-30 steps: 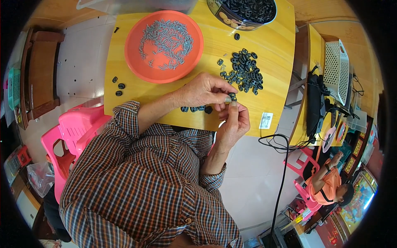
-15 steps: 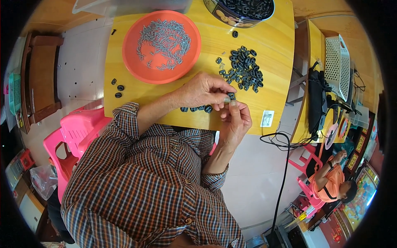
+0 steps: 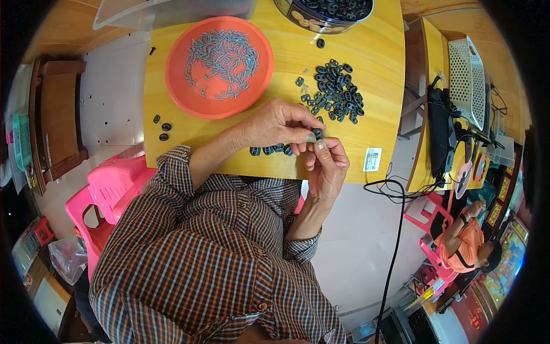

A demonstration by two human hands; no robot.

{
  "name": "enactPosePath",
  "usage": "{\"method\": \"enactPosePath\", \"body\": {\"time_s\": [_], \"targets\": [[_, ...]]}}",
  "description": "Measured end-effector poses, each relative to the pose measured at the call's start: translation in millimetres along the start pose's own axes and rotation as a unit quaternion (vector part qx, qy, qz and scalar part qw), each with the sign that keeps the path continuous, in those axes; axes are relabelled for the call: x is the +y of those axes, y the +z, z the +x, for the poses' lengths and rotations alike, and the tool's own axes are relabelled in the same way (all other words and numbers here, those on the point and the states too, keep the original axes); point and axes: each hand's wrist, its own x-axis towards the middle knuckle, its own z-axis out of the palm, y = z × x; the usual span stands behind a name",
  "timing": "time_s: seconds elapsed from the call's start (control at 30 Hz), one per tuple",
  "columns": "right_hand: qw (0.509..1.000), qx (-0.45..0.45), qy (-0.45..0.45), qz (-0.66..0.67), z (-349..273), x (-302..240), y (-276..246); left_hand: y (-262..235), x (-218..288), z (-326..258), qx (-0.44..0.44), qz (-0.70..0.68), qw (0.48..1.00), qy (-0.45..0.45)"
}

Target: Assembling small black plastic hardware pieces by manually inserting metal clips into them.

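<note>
Both my hands meet above the near edge of the yellow table. Between their fingertips is a small black oval plastic piece point(image 3: 318, 133). My left hand point(image 3: 276, 124) pinches it with thumb and forefinger from the left. My right hand point(image 3: 327, 163) grips it from below, thumb on top and the other fingers curled. The fingers cover much of the piece. Beyond my hands lies a loose pile of similar black oval pieces with holes point(image 3: 338, 89). A short row of the same pieces point(image 3: 267, 151) sits at the table edge, under my left wrist.
An orange-red plate point(image 3: 217, 108) holds many small grey screws point(image 3: 223, 60). Behind the pile stands a round tin point(image 3: 321, 24) full of black pieces; a clear plastic bin point(image 3: 172, 16) is beside it. A few pieces point(image 3: 166, 126) lie at left. A black cable point(image 3: 395, 246) hangs at right. Someone in orange point(image 3: 465, 246) sits farther off.
The view has shifted slightly. Both hands keep their pinch on the black piece, which appears turned a little between the fingertips.
</note>
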Motion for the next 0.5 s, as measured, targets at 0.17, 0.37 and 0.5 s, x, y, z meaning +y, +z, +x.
{"method": "enactPosePath", "body": {"time_s": [0.17,0.37,0.5], "targets": [[0.999,-0.026,0.019,0.003,0.9,-2.3,-5.2,-3.1,-0.1,-1.6,-0.028,-0.013,0.999,-0.026],[0.999,-0.037,0.029,0.001,-1.0,-3.8,-6.2,-4.7,-2.4,-1.4,-0.054,-0.04,0.997,-0.031],[0.999,-0.028,0.034,-0.016,-2.6,-4.8,-2.3,-4.9,-4.4,-2.8,-0.051,-0.031,0.998,-0.025]]}}
